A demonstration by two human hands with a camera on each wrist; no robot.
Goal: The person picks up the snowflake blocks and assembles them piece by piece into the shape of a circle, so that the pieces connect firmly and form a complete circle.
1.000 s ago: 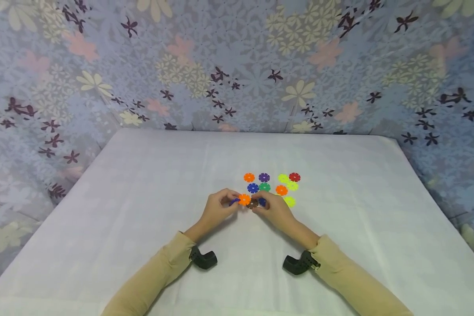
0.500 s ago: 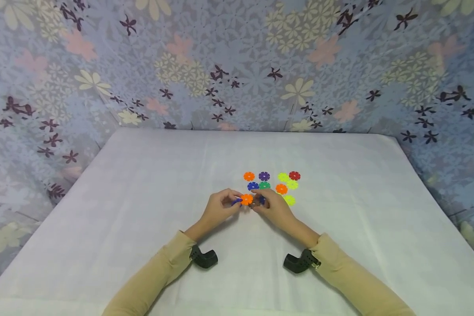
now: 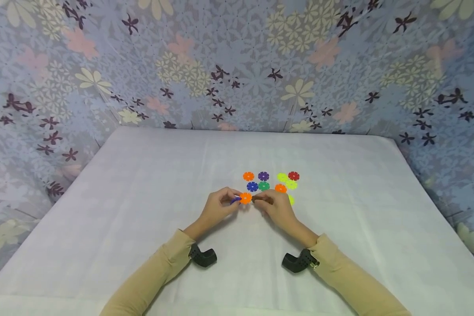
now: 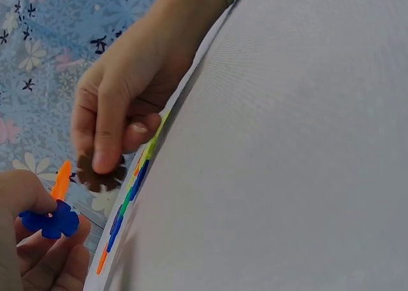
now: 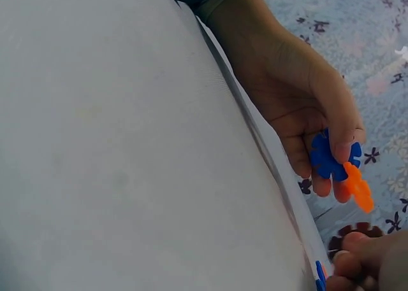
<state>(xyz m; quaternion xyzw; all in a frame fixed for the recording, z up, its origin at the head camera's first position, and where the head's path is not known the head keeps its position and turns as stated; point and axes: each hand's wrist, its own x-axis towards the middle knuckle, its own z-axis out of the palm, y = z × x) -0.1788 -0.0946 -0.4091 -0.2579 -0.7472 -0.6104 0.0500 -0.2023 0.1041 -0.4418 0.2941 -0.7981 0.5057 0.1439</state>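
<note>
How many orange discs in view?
3: the joined disc, attached to the blue disc pinched by the left hand; the back-left disc of the loose group; the other loose disc, just past the right hand. That hand may hide more.

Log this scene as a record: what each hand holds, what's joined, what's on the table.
Left hand: pinches a blue plastic-looking notched disc
Joined to it: an orange plastic-looking notched disc, set at an angle
Right hand: pinches a brown plastic-looking notched disc, apart from the orange one
White cloth-covered table: loose notched discs in orange, purple, blue, green, yellow-green, red
</note>
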